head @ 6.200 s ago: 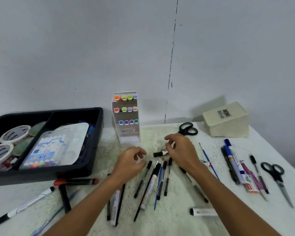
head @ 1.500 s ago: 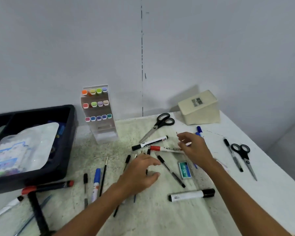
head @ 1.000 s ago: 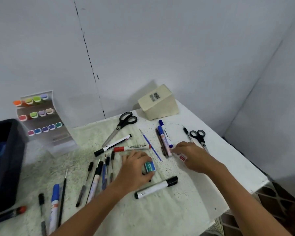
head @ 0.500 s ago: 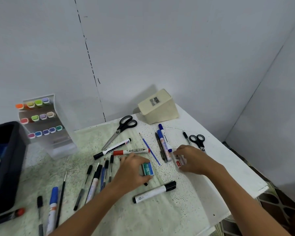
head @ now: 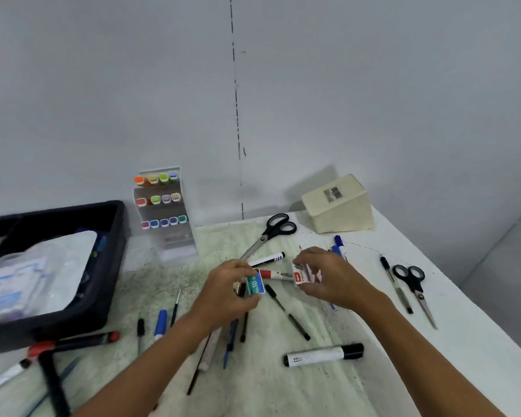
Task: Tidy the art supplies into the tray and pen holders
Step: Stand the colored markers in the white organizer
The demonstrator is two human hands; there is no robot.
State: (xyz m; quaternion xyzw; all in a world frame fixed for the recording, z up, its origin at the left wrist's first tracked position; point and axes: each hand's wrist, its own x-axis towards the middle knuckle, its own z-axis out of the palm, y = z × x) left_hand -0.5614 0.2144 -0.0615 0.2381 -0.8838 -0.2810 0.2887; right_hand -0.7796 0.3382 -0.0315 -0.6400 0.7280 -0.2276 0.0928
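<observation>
Left hand (head: pixel 223 299) pinches teal staple box (head: pixel 255 285); right hand (head: pixel 328 278) pinches white staple box (head: pixel 302 273), both above strewn pens. Carry level to black tray (head: pixel 115 266) (far left), clear of marker rack (head: pixel 163 212).

- L hand (head: pixel 227 293) reaching fwd, fingers curling, pinching sth small.
- R hand (head: pixel 328 276) hovering just beside it, fingertips also pinching.
- Both forearms angling inward.

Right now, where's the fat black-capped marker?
In the head view, the fat marker lies flat on the table's near right, below the right hand and just right of a thin black pen.
</observation>
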